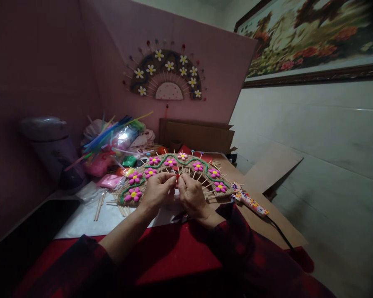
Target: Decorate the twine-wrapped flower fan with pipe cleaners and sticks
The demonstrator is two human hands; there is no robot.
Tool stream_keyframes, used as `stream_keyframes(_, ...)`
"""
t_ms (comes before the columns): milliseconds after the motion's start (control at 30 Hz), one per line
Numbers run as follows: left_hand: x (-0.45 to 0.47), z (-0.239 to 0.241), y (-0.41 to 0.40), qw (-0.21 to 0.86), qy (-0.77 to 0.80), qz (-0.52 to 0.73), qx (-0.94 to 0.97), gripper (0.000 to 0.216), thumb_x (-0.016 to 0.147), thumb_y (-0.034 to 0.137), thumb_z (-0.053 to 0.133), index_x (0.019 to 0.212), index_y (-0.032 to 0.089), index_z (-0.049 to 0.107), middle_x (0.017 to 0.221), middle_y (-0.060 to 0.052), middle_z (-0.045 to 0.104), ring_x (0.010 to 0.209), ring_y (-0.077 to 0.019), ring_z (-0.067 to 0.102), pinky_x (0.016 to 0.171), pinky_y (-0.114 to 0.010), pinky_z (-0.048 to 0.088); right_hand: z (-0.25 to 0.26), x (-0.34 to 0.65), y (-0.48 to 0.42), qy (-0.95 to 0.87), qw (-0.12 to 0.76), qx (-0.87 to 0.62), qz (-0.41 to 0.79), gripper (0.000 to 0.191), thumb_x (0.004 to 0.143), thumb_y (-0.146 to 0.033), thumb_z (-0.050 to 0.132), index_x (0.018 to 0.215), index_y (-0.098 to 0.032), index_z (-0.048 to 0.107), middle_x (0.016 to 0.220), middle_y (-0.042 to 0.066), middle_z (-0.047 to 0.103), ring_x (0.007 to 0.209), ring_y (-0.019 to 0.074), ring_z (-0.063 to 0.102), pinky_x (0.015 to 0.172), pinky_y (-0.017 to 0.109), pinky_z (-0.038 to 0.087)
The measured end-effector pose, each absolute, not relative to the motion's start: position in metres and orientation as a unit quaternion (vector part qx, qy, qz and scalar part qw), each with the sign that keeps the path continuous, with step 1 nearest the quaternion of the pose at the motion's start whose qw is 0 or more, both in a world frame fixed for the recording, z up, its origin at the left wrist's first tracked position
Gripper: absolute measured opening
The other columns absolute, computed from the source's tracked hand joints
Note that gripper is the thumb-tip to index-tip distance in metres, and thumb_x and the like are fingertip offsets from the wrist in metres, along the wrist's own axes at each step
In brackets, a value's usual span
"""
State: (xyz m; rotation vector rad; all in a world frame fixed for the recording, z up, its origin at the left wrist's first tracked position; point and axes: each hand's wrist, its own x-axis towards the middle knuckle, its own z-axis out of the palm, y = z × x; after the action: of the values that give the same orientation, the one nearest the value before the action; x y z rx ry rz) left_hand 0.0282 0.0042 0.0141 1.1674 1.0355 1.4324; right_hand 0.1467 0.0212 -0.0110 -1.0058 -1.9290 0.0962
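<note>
A fan-shaped craft piece (174, 171) of woven twine and wooden sticks lies on the table, with pink flowers and a green wavy cord on it. My left hand (157, 191) and my right hand (191, 194) meet at its lower middle. Both pinch with fingertips together around a small red bit (177, 176) at a stick's end. Who holds the bit I cannot make out. Red sleeves cover my forearms.
A finished fan with white flowers (166, 74) hangs on the pink wall. Coloured sticks and bags (115, 140) pile at the back left beside a grey jug (51, 145). A patterned glue gun (248, 200) with a black cord lies at the right on cardboard (276, 165). Loose sticks (99, 205) lie at the left.
</note>
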Motion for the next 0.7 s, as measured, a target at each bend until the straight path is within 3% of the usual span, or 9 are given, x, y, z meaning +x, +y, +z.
stream_keyframes(267, 0.024, 0.014, 0.005, 0.460, 0.431, 0.579, 0.518, 0.017, 0.065, 0.028, 0.064, 0.064, 0.012, 0.061, 0.054, 0.000, 0.059, 0.043, -0.0072, 0.046, 0.042, -0.019, 0.036, -0.004, 0.151, 0.019, -0.791, 0.457, -0.403, 0.056, 0.025, 0.092, -0.024, 0.028, 0.069, -0.021, 0.038, 0.060, -0.001, 0.047, 0.056, 0.0136, 0.047, 0.055, 0.025, 0.032)
stream_keyframes(700, 0.013, 0.009, 0.013, 0.241, 0.460, 0.505, 0.689, 0.011, 0.075, 0.020, 0.052, 0.072, 0.015, 0.062, 0.062, 0.000, 0.059, 0.058, -0.0118, 0.053, 0.055, -0.023, 0.040, -0.002, 0.155, 0.025, -0.830, 0.416, -0.366, 0.064, 0.020, 0.089, -0.021, 0.033, 0.070, -0.020, 0.041, 0.061, -0.001, 0.046, 0.056, 0.0126, 0.047, 0.056, 0.023, 0.032)
